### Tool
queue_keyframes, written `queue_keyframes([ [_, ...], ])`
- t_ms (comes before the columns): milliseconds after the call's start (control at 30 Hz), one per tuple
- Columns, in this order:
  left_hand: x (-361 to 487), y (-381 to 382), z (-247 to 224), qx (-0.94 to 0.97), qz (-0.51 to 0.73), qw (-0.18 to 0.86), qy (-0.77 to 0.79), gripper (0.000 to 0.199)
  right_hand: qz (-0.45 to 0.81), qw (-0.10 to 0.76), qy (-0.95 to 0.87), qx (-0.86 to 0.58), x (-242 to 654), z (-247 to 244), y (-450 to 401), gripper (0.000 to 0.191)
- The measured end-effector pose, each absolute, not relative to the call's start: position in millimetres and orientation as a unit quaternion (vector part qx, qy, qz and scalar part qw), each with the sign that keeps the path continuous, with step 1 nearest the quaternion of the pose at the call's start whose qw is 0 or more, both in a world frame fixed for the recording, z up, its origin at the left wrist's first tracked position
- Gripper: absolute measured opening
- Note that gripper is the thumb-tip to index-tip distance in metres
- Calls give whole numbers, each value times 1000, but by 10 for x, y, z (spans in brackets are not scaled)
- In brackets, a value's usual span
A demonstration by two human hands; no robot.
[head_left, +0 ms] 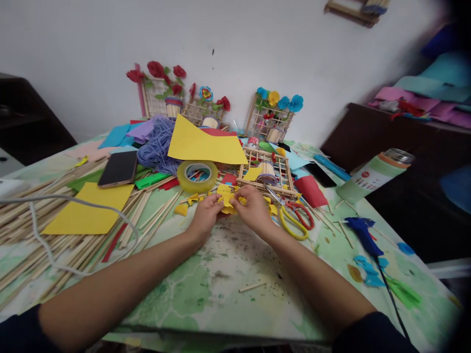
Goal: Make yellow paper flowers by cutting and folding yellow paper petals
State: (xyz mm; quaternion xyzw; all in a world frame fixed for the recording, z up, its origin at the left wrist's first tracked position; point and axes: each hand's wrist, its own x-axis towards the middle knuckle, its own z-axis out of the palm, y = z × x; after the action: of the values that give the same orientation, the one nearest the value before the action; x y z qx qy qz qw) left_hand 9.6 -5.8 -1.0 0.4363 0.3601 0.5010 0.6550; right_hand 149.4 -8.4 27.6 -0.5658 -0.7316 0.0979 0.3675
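Note:
Both of my hands meet over the middle of the table, pinching a small piece of cut yellow paper (228,200) with wavy edges. My left hand (207,214) grips its left side. On its right side are the closed fingers of my right hand (253,208). Several yellow paper scraps (181,209) lie around my fingers. Just right of my right hand rest scissors (296,218) with one yellow and one red handle loop. Behind my left hand a roll of clear yellowish tape (197,177) lies on the table.
Wooden sticks (84,255), a phone (118,169) and a grey cable (79,200) cover the left. Purple yarn (158,144) and a yellow sheet (206,144) lie behind. A stick lattice (287,174), a bottle (373,176) and a blue glue gun (364,235) occupy the right.

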Motion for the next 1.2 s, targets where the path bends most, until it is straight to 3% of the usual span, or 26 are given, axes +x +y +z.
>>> queue_keyframes([
  [267, 88, -66, -21, 448, 505, 646, 356, 33, 64, 356, -745, -561, 1486, 286, -131, 3],
  [300, 86, -63, -19, 458, 502, 640, 358, 35, 77, 371, -732, -566, 1484, 276, -125, 2],
  [433, 68, -48, 7, 480, 511, 611, 368, 37, 240, 451, -646, -566, 1492, 202, -72, 24],
  [533, 65, -47, 5, 486, 509, 604, 373, 38, 360, 455, -620, -528, 1517, 121, -24, 15],
  [733, 113, -81, -43, 536, 471, 594, 373, 38, 325, 459, -623, -544, 1561, -28, -51, 18],
  [833, -20, -55, 163, 656, 415, 487, 400, 33, 288, 459, -614, -574, 1606, -51, -178, 19],
  [967, -510, 121, 600, 821, 237, 121, 506, 26, 240, 436, -620, -606, 1714, -34, -362, 20],
  [1000, -649, 177, 674, 823, 182, 74, 533, 28, 233, 426, -625, -611, 1737, -32, -388, 20],
  [1100, -957, 313, 731, 814, 63, 61, 574, 27, 221, 390, -643, -621, 1757, -43, -387, 20],
  [1200, -1052, 384, 618, 818, 7, 161, 552, 29, 210, 350, -666, -624, 1700, -56, -300, 21],
])
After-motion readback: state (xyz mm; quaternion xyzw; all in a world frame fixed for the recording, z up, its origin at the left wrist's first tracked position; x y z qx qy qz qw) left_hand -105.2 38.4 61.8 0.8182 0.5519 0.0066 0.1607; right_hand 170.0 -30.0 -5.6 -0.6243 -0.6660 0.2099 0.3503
